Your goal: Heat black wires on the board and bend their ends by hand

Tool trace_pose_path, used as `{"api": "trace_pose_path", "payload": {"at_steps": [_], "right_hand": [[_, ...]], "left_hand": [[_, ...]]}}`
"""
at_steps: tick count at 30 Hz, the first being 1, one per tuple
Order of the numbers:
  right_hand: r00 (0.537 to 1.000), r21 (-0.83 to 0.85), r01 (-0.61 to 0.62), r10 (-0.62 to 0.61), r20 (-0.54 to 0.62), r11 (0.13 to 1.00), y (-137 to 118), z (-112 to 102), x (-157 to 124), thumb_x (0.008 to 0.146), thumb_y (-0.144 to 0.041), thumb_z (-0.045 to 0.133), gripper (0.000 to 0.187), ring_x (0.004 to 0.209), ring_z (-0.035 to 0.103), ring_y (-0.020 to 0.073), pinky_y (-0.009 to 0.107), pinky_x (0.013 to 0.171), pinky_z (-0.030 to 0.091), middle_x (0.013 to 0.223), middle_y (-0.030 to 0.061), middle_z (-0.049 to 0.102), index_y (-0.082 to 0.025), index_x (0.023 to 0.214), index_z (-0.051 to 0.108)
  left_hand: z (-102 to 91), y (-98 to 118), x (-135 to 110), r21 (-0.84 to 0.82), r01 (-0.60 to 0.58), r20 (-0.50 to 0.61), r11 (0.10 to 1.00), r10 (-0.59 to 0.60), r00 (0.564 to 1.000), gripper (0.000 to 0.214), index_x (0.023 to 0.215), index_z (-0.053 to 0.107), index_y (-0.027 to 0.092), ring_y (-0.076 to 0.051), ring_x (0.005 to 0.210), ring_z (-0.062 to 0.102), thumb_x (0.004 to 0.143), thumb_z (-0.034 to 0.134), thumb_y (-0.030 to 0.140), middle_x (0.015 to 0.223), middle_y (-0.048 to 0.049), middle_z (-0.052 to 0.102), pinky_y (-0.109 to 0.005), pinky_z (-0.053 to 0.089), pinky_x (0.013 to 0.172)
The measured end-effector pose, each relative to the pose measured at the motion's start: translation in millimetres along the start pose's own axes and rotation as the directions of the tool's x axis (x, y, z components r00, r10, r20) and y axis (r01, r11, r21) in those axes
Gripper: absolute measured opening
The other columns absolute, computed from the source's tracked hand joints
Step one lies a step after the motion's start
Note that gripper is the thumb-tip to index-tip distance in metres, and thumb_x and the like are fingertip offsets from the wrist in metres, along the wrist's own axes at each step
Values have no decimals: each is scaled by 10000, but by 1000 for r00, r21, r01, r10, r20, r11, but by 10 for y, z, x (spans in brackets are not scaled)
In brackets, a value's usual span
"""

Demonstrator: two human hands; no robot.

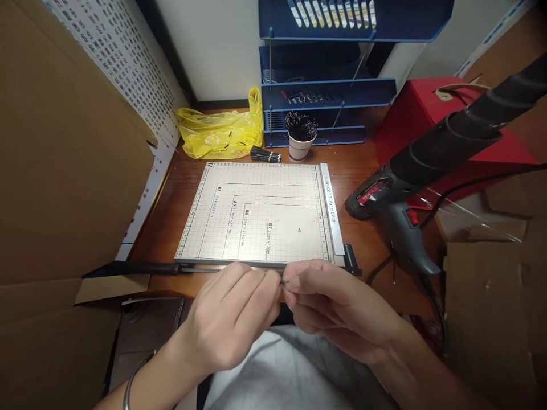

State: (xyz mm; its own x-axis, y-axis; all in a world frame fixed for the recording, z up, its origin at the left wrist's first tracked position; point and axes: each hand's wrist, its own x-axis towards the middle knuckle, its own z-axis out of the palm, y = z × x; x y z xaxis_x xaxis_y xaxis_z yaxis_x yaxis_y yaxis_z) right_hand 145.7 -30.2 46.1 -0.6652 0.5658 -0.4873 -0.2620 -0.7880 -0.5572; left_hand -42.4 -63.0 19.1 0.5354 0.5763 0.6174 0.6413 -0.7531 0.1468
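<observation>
My left hand (231, 319) and my right hand (333, 307) meet fingertip to fingertip just in front of the paper cutter (260, 213). Both are closed in a pinch around a tiny dark piece (284, 282), too small to name. The cutter is a white gridded board with paper-size marks, its black-handled blade arm (141, 269) lying down along the near edge. A tiny dark speck (299, 230) lies on the board.
A heat gun (397, 210) with its cord stands right of the cutter. Behind are a paper cup of black sticks (300, 136), a loose bundle (265, 154), a yellow bag (220, 131), blue trays (329, 91), a red box (427, 114). Cardboard (64, 159) walls the left.
</observation>
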Motion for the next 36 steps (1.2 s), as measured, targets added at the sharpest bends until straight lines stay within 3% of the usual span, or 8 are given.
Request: {"api": "trace_pose_path", "payload": {"at_steps": [18, 23, 26, 28, 29, 30, 32, 36], "right_hand": [[997, -19, -78, 78, -31, 997, 42, -116, 155, 689, -245, 606, 122, 354, 158, 46, 250, 424, 122, 335, -121, 290, -183, 584, 611], [989, -75, -130, 124, -79, 989, 239, -71, 241, 650, -269, 610, 115, 353, 230, 54, 246, 437, 154, 347, -99, 348, -188, 568, 610], [984, -114, -161, 151, -93, 980, 345, -26, 258, 638, -272, 609, 125, 363, 246, 65, 254, 446, 184, 348, -86, 349, -187, 551, 639], [991, -153, -72, 53, -125, 986, 314, -37, 231, 681, -299, 624, 150, 402, 234, 71, 257, 457, 175, 388, -83, 360, -191, 588, 668], [986, -229, 18, -56, -159, 973, 267, -59, 209, 713, -318, 645, 167, 423, 248, 77, 259, 466, 182, 412, -76, 380, -192, 615, 695], [962, -346, 110, -187, -198, 932, 207, -93, 186, 749, -334, 675, 176, 458, 302, 89, 261, 485, 216, 450, -61, 429, -194, 658, 733], [862, -597, 220, -440, -250, 772, 73, -182, 152, 816, -348, 705, 194, 532, 412, 119, 273, 531, 273, 524, -29, 528, -203, 706, 771], [640, -870, 202, -733, -230, 449, -100, -367, 182, 851, -325, 726, 181, 558, 489, 153, 298, 556, 290, 545, -8, 595, -214, 726, 794]], "left_hand": [[100, 3, -57, -52, 89, 5, 995, -89, 996, 151, 1013, 628, 91, -189, 673, 537, 898, 636, -6, 760, -78, 666, -338, 459, 590], [46, -28, 14, -26, 115, -43, 993, -116, 992, 183, 1050, 641, 57, -183, 696, 539, 884, 667, -16, 770, -85, 673, -334, 455, 617], [-22, -44, 98, -67, 245, -72, 967, -250, 966, 113, 1002, 666, 96, -154, 688, 560, 935, 625, 15, 744, -50, 665, -305, 465, 642], [-42, -45, 148, -196, 406, -55, 893, -423, 904, 137, 945, 677, 144, -137, 712, 619, 979, 578, 55, 765, -26, 688, -278, 494, 670], [-41, -42, 168, -270, 486, -35, 831, -513, 858, 166, 918, 683, 165, -131, 724, 645, 998, 561, 84, 772, -12, 699, -265, 509, 679], [-32, -36, 185, -335, 556, -8, 761, -592, 806, 196, 884, 689, 182, -125, 724, 662, 1011, 554, 118, 771, 1, 707, -254, 521, 678], [-1, -22, 213, -446, 642, 63, 623, -694, 717, 241, 830, 710, 204, -110, 666, 659, 1018, 563, 177, 737, 23, 713, -232, 530, 635], [63, 0, 258, -614, 655, 175, 440, -733, 657, 235, 855, 771, 225, -82, 534, 595, 1004, 589, 223, 675, 39, 726, -199, 492, 518]]}}
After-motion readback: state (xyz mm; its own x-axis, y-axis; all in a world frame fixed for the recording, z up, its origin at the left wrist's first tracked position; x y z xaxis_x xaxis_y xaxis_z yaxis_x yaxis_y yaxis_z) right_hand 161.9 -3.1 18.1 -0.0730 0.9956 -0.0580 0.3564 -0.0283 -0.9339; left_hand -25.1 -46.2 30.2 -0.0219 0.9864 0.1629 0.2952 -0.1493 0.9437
